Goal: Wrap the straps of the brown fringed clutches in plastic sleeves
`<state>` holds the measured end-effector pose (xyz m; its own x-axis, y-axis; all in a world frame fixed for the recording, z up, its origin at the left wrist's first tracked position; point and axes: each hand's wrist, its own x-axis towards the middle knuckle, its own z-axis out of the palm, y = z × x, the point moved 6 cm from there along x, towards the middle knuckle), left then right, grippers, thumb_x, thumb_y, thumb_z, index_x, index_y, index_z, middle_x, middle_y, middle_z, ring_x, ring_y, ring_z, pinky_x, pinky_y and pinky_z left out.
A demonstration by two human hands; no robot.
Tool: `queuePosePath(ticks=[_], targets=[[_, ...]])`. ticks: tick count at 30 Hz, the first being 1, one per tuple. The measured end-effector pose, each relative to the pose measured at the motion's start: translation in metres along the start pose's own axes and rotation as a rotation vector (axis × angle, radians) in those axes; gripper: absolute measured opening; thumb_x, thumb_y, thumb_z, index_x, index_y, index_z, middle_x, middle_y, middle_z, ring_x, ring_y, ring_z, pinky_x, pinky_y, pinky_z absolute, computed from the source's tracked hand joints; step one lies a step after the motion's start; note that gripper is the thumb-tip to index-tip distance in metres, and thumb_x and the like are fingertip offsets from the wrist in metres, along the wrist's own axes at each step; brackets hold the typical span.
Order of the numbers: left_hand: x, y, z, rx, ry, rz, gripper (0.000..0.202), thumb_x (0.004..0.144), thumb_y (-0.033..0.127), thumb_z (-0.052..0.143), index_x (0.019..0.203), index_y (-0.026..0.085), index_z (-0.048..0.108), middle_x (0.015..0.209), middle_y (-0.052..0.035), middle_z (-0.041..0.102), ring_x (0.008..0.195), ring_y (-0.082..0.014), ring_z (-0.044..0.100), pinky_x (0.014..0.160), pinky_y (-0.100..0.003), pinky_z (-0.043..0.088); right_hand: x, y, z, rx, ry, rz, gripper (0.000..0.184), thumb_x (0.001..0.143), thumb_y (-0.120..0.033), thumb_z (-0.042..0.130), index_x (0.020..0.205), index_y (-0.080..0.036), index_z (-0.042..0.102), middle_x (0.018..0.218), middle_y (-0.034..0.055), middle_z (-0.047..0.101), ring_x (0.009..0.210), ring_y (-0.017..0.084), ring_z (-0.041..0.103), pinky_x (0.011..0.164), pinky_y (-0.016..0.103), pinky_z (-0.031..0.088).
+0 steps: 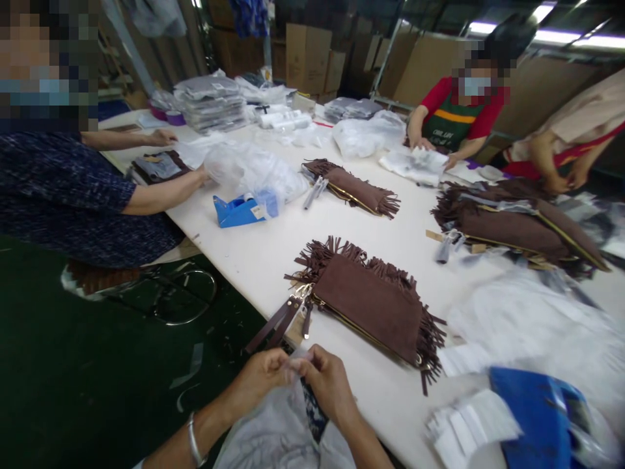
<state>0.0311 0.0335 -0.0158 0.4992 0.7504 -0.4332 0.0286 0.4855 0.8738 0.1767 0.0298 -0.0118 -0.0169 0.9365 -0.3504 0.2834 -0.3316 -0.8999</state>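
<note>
My left hand [261, 374], with a silver bangle on its wrist, is closed at the table's near edge. Beside it my right hand [331, 384] pinches with thumb and forefinger. A small piece of thin, clear plastic [299, 355] sits between the fingertips of both; its full shape is hidden. Just beyond them lies a brown fringed bag [368, 303], flat, with a gold zip along its near edge. Its brown strap [276, 326] with metal clips trails to the left, close to my left hand.
A second fringed bag [356, 187] lies farther back, and several more are piled [512, 221] at right. Blue tape dispenser [239, 212] stands left. White labels [473, 423] and a blue object [532, 417] lie near right. Co-workers handle plastic bags [244, 166] and packing [415, 163] around the table.
</note>
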Motion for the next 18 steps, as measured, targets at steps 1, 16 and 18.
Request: queuePosePath(ticks=[1,16,18], targets=[[0.005,0.003,-0.001,0.023,0.040,0.004,0.043,0.073,0.054,0.069,0.078,0.013,0.058,0.072,-0.0020,0.062,0.065,-0.0151,0.054,0.059,-0.025,0.038,0.005,-0.003,-0.002,0.003,-0.009,0.005,0.031,0.083,-0.046,0.056,0.066,-0.020,0.055,0.055,-0.0040,0.053,0.052,0.012,0.047,0.051,0.021,0.033],[0.034,0.069,-0.032,0.761,0.355,0.309,0.029,0.094,0.030,0.038,0.090,0.019,0.065,0.107,-0.0084,0.064,0.101,-0.0224,0.058,0.091,-0.032,0.041,0.036,-0.001,-0.027,-0.063,0.269,0.017,0.052,0.091,-0.051,0.038,0.126,-0.016,0.052,0.063,0.0007,0.064,0.046,0.017,0.054,0.051,0.026,0.042],[0.036,0.071,-0.019,0.749,0.313,0.339,0.030,0.094,0.030,0.036,0.089,0.020,0.064,0.103,-0.0070,0.065,0.097,-0.0214,0.059,0.089,-0.031,0.042,0.031,-0.009,-0.037,-0.207,0.378,-0.028,0.048,0.092,-0.051,0.039,0.121,-0.017,0.056,0.063,0.0022,0.065,0.053,0.018,0.058,0.056,0.027,0.042]])
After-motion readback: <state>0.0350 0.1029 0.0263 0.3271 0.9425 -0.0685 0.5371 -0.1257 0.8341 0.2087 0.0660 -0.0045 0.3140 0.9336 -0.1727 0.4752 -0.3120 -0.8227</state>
